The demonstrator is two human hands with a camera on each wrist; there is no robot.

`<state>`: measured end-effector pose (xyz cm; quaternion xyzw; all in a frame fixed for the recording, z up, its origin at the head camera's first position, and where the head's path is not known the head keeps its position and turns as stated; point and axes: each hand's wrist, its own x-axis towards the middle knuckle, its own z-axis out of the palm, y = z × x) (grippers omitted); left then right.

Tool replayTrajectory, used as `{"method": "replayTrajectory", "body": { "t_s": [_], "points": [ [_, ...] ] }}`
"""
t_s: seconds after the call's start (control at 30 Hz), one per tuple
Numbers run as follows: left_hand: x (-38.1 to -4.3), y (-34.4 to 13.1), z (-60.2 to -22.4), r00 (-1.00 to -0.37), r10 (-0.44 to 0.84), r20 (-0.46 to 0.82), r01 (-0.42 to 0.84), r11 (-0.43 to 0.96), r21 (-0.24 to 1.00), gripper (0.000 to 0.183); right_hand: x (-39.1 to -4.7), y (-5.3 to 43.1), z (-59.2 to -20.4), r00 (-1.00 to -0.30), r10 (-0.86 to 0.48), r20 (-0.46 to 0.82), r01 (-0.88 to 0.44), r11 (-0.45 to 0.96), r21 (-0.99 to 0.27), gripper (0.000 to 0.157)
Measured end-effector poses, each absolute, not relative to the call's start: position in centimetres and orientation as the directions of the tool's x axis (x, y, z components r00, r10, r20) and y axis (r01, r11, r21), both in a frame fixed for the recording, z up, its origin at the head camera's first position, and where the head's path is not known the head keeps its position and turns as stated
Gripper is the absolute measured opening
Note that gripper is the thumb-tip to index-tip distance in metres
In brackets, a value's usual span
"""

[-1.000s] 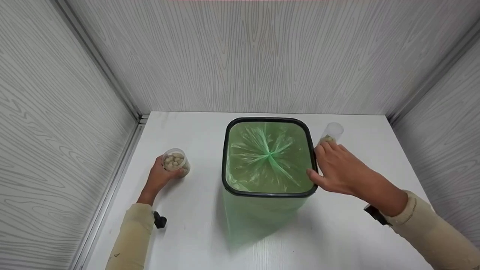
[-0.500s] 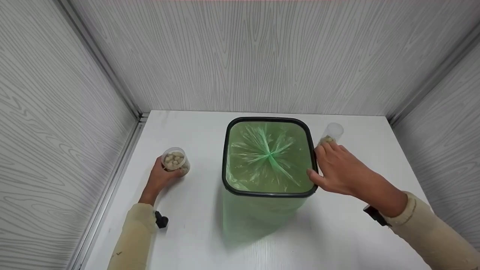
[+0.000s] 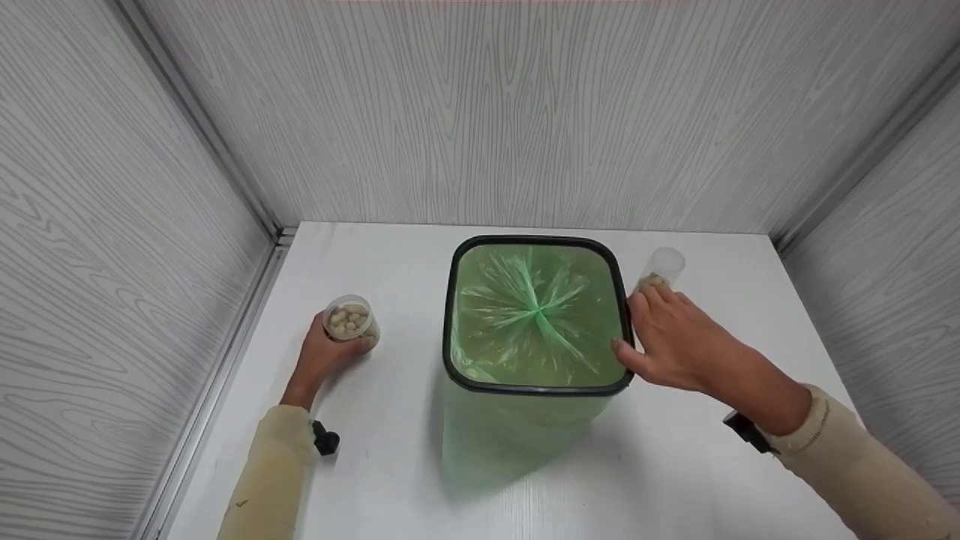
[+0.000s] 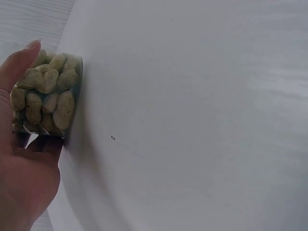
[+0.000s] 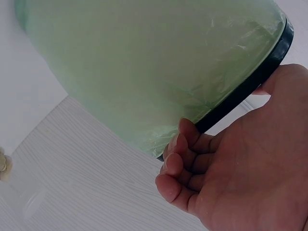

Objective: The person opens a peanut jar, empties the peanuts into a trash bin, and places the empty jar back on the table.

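Observation:
In the head view my left hand (image 3: 324, 356) grips a clear plastic jar (image 3: 351, 319) on the white table, left of the bin. Thumb and fingers wrap round its sides. The left wrist view shows unshelled peanuts (image 4: 48, 91) packed inside it. A trash bin with a black rim (image 3: 536, 390) stands in the middle, covered by a translucent green garbage bag (image 3: 517, 435). The bag's gathered knot shows in the opening. My right hand (image 3: 679, 341) holds the bin's right edge; its curled fingertips (image 5: 177, 144) lie against the bag at the rim, and the thumb touches the rim.
Behind my right hand stands a second clear container (image 3: 666, 264) with pale pieces low in it, partly hidden by the fingers. Grey wood-grain panels (image 3: 525, 112) rise behind and on both sides of the white table (image 3: 405, 270).

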<state>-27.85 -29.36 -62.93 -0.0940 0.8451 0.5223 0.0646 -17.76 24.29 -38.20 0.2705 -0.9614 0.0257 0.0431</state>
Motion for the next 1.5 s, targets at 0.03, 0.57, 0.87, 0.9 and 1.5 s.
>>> {"method": "replayTrajectory", "body": {
  "t_s": [0.03,0.57,0.87,0.9,1.5],
  "points": [
    [-27.8,-29.3,-63.0,-0.974,-0.094,-0.205,-0.225,0.436,0.871,0.115,-17.8,24.3,-38.2,-0.850,-0.517,0.096,-0.522,0.853,-0.028,0.043],
    [-27.8,-28.7,-62.7,-0.983,-0.106,-0.149,-0.180,0.420,0.889,0.113,-17.6,24.3,-38.0,-0.861,-0.502,0.084,-0.507,0.861,-0.040,0.043],
    [-28.4,-28.2,-62.0,-0.979,-0.096,-0.178,-0.202,0.427,0.881,0.113,-17.7,24.3,-37.7,-0.859,-0.505,0.082,-0.510,0.859,-0.044,0.045],
    [-28.4,-28.1,-61.9,-0.979,-0.093,-0.183,-0.206,0.425,0.882,0.112,-17.7,24.3,-37.7,-0.859,-0.505,0.083,-0.510,0.859,-0.045,0.045],
    [-28.2,-26.7,-59.1,-0.987,-0.056,-0.150,-0.160,0.403,0.901,0.108,-17.7,24.2,-37.9,-0.860,-0.507,0.067,-0.510,0.859,-0.045,0.040]
  ]
}}
